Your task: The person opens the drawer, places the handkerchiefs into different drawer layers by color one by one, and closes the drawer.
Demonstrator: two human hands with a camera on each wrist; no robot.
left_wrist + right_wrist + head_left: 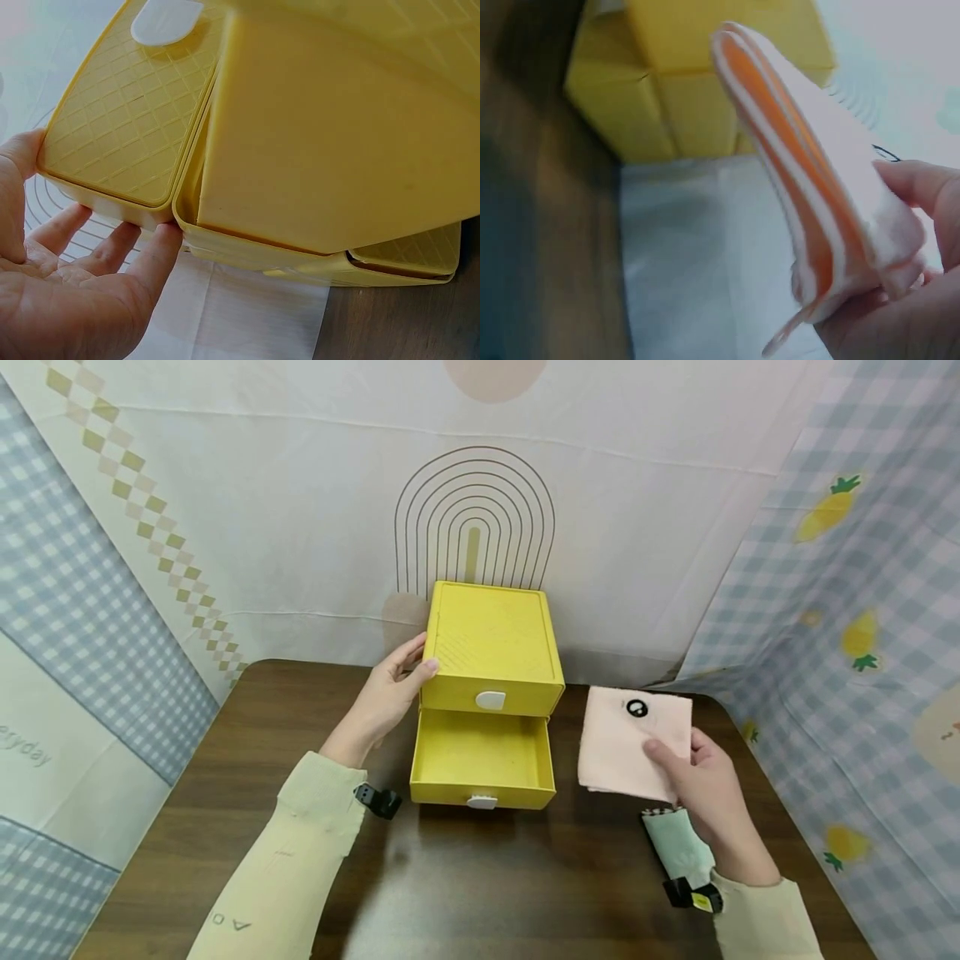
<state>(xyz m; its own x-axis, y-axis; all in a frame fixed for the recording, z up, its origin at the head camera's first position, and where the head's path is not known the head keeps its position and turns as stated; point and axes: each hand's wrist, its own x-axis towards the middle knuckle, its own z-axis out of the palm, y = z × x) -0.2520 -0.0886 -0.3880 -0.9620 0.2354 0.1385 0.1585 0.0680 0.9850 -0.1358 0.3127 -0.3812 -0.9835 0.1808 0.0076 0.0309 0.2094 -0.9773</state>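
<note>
Open lower drawer (480, 758) unobstructed — upper drawer (491, 693) overhangs.

Yellow drawer box (491, 647); pink cloth (630, 739)

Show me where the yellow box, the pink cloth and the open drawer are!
yellow box (491, 639), head view, its flat top.
pink cloth (622, 739), head view, middle of the fold.
open drawer (480, 756), head view, its bare floor.

Looks like a staged home-style tabletop set: dark wooden table (465, 877) boxed in by hung cloth backdrops (285, 527), cream with arch print behind, blue gingham with pineapples (828, 510) at the sides, small yellow drawer unit (491, 652) on top.
</note>
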